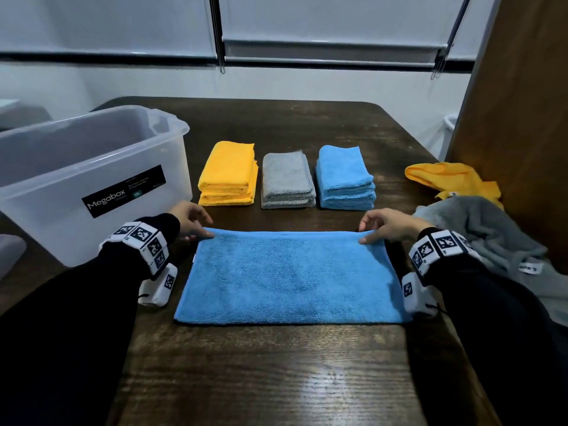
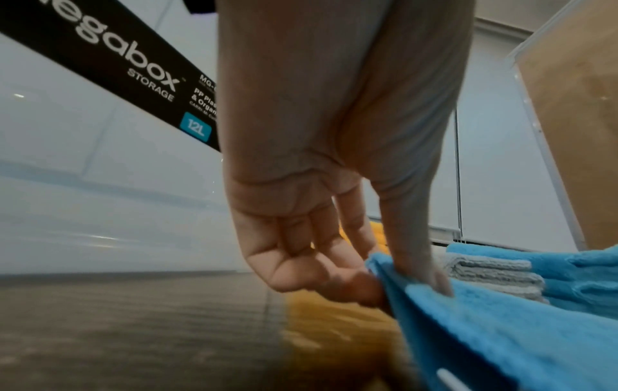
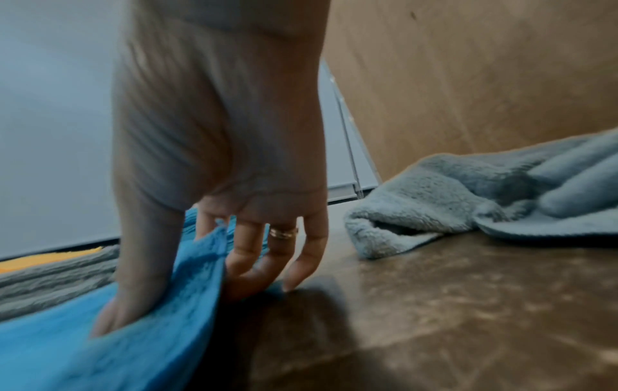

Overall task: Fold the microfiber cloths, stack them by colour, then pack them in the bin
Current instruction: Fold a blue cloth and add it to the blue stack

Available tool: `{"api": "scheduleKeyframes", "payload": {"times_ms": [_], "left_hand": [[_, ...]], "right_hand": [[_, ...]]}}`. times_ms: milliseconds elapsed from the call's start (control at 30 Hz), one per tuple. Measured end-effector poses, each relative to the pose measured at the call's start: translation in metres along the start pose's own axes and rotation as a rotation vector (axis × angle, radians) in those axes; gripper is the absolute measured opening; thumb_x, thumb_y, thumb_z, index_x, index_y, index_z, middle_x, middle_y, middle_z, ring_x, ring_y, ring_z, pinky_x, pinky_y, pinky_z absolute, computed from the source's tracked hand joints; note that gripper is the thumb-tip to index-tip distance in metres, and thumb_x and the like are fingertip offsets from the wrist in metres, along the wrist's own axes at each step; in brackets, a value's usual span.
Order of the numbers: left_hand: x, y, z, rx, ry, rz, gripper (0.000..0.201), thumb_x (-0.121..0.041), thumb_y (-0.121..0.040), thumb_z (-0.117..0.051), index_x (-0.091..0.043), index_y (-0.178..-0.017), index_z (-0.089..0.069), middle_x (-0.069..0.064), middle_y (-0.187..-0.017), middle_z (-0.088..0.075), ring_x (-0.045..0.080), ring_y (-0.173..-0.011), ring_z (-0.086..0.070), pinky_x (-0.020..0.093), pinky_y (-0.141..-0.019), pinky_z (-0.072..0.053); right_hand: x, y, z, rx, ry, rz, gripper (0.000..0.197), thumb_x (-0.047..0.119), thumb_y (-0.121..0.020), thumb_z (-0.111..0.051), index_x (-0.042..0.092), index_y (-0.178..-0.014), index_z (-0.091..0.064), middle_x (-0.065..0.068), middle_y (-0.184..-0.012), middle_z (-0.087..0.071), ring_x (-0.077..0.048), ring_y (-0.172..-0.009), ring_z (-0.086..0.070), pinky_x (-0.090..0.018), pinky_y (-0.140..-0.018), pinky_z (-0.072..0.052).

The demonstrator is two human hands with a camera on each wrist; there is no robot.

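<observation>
A blue cloth (image 1: 292, 276) lies flat on the dark wooden table, folded to a wide rectangle. My left hand (image 1: 192, 224) pinches its far left corner between thumb and fingers (image 2: 418, 275). At the far right corner my right hand (image 1: 384, 227) pinches the cloth (image 3: 133, 330) the same way. Behind the cloth stand three folded stacks: orange (image 1: 229, 175), grey (image 1: 287, 181) and blue (image 1: 345, 179). A clear plastic bin (image 1: 92, 179) labelled Megabox stands at the left with nothing visible inside.
Unfolded cloths lie in a heap at the right: an orange one (image 1: 451, 179) and a grey one (image 1: 491, 235), also in the right wrist view (image 3: 485, 193). A brown wooden panel (image 1: 522, 118) rises at the right edge.
</observation>
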State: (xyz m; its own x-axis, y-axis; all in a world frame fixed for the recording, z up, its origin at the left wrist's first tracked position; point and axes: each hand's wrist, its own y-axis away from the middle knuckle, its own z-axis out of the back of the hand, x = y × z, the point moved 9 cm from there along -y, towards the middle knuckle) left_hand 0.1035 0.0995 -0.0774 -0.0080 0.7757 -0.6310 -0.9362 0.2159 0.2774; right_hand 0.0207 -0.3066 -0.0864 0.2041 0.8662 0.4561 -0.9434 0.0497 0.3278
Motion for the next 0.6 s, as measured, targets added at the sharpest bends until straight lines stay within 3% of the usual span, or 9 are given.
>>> {"api": "scheduleKeyframes", "payload": {"times_ms": [133, 267, 367, 467, 600], "left_hand": [[-0.003, 0.002, 0.001, -0.040, -0.061, 0.011, 0.021, -0.007, -0.070, -0.080, -0.004, -0.082, -0.063, 0.006, -0.068, -0.059, 0.016, -0.061, -0.054, 0.024, -0.053, -0.047], [-0.005, 0.006, 0.002, -0.075, -0.088, 0.019, 0.019, -0.009, -0.068, -0.082, -0.005, -0.075, -0.065, 0.006, -0.068, -0.061, 0.017, -0.064, -0.056, 0.024, -0.051, -0.047], [-0.006, 0.010, 0.006, -0.108, -0.126, 0.036, 0.022, -0.011, -0.066, -0.084, 0.000, -0.073, -0.066, 0.007, -0.066, -0.064, 0.017, -0.062, -0.058, 0.025, -0.053, -0.050], [-0.010, 0.014, 0.009, -0.142, -0.180, 0.046, 0.024, -0.013, -0.064, -0.085, 0.000, -0.072, -0.067, 0.007, -0.067, -0.066, 0.019, -0.067, -0.061, 0.032, -0.064, -0.052], [-0.018, 0.019, 0.017, -0.191, -0.280, 0.031, 0.021, -0.018, -0.066, -0.085, -0.008, -0.071, -0.067, 0.003, -0.070, -0.066, 0.014, -0.070, -0.060, 0.025, -0.055, -0.043]], "right_hand": [[-0.010, 0.012, 0.015, -0.158, -0.126, -0.047, 0.021, 0.021, -0.071, -0.085, 0.015, -0.083, -0.070, 0.000, -0.071, -0.064, -0.011, -0.068, -0.057, -0.024, -0.054, -0.049], [-0.020, 0.018, 0.011, -0.127, -0.207, -0.089, 0.020, 0.011, -0.068, -0.086, 0.008, -0.081, -0.070, 0.002, -0.061, -0.067, -0.009, -0.055, -0.060, -0.021, -0.050, -0.048], [-0.023, 0.022, 0.016, -0.158, -0.255, -0.090, 0.018, 0.009, -0.068, -0.085, 0.005, -0.078, -0.071, -0.003, -0.064, -0.067, -0.007, -0.051, -0.058, -0.016, -0.045, -0.044], [-0.026, 0.026, 0.020, -0.130, -0.295, -0.100, 0.017, 0.011, -0.070, -0.084, 0.004, -0.080, -0.072, -0.007, -0.068, -0.069, -0.010, -0.055, -0.059, -0.017, -0.045, -0.043], [-0.028, 0.025, 0.028, -0.111, -0.322, -0.132, 0.014, 0.013, -0.075, -0.080, 0.005, -0.084, -0.073, -0.006, -0.069, -0.069, -0.007, -0.051, -0.058, -0.017, -0.043, -0.042]]}}
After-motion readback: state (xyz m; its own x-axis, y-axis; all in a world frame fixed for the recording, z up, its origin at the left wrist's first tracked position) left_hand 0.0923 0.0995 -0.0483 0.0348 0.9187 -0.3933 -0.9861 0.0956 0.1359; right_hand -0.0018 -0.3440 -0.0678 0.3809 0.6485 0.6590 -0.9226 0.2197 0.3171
